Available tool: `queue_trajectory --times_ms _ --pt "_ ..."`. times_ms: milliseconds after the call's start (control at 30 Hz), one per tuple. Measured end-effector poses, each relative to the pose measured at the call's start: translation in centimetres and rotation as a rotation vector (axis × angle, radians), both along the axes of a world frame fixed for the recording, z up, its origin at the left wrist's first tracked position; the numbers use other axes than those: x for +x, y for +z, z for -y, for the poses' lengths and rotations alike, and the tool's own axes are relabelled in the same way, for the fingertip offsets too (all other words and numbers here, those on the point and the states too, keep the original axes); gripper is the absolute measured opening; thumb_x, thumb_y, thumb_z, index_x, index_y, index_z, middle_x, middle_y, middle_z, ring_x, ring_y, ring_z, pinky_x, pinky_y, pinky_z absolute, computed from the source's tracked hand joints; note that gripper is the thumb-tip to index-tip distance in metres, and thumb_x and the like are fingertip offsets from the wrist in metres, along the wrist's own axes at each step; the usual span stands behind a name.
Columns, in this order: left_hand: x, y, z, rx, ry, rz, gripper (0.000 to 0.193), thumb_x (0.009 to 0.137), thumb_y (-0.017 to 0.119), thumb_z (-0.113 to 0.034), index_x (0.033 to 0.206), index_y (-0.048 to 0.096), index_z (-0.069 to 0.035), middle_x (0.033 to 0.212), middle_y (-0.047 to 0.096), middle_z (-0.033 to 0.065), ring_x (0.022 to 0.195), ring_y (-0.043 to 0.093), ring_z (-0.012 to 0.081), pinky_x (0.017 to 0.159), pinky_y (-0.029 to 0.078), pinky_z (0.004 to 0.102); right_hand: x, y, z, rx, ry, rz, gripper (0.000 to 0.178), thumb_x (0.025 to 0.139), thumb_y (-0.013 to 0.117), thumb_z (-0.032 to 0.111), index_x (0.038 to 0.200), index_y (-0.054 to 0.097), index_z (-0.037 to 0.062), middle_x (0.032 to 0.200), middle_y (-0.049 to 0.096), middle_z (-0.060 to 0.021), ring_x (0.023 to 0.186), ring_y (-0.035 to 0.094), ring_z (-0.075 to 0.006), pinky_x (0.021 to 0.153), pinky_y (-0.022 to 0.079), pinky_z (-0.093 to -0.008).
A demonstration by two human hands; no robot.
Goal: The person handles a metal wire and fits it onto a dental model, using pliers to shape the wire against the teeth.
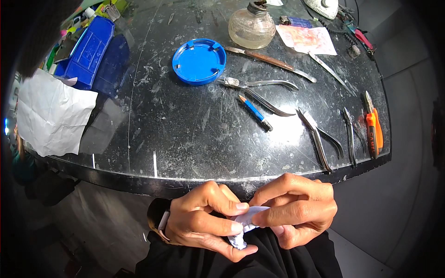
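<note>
Just in front of the table's near edge, both hands hold a small white dental plaster cast with a bumpy, tooth-like rim. My left hand pinches its left side, the thumb and fingers spread along it. From the other side my right hand grips the right end between thumb and fingers, covering much of that part. Nearest on the table lie metal pliers, with a blue pencil stub farther left and more open pliers behind it.
A round blue lid and a glass spirit lamp stand toward the back. A wooden-handled knife lies between them and the pliers. Orange-handled cutters rest at right. White paper and a blue bin occupy the left.
</note>
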State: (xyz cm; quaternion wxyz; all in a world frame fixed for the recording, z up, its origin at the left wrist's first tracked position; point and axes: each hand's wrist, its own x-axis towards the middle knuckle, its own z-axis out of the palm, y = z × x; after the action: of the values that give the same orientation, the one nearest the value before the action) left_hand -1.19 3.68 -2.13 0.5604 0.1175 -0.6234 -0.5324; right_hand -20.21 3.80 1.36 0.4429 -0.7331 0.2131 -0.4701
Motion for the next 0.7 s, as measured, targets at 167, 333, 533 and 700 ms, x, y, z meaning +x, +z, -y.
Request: queue_trajectory --times_ms 167,333,533,700 --pt "-0.24 -0.19 0.12 0.007 0.000 -0.033 0.053 0.046 0.089 -0.005 0.090 0.058 -0.006 0.093 0.049 0.0127 0.071 0.057 0.0171 0.058 0.051 0.0259 0.19 -0.09 -0.11 0.032 -0.033 0.003 0.013 0.076 0.054 -0.002 0.086 0.058 -0.0089 0.086 0.056 -0.0271 0.053 0.061 -0.0144 0.046 0.052 -0.0223" --pt "-0.12 0.15 0.13 0.016 -0.007 -0.024 0.055 0.046 0.089 -0.005 0.092 0.057 -0.006 0.092 0.049 0.0131 0.071 0.057 0.0174 0.058 0.051 0.0263 0.34 0.09 0.12 -0.012 -0.073 0.012 0.013 0.074 0.055 -0.003 0.086 0.055 -0.0081 0.080 0.058 -0.0259 0.053 0.062 -0.0174 0.047 0.054 -0.0244" --pt "-0.15 -0.01 0.17 0.027 -0.016 -0.037 0.057 0.046 0.090 -0.007 0.092 0.056 -0.006 0.091 0.049 0.0134 0.071 0.058 0.0178 0.059 0.051 0.0266 0.42 0.27 -0.28 0.035 -0.100 -0.007 0.019 0.072 0.058 -0.003 0.089 0.056 -0.0085 0.082 0.059 -0.0222 0.061 0.062 -0.0194 0.051 0.052 -0.0255" --pt "-0.36 -0.03 0.34 0.056 0.001 -0.061 0.059 0.045 0.090 -0.009 0.092 0.055 -0.006 0.089 0.049 0.0137 0.069 0.057 0.0161 0.057 0.050 0.0252 0.27 0.41 0.02 0.082 -0.112 0.007 0.024 0.071 0.061 -0.001 0.093 0.057 -0.0103 0.086 0.059 -0.0199 0.069 0.062 -0.0220 0.057 0.051 -0.0266"
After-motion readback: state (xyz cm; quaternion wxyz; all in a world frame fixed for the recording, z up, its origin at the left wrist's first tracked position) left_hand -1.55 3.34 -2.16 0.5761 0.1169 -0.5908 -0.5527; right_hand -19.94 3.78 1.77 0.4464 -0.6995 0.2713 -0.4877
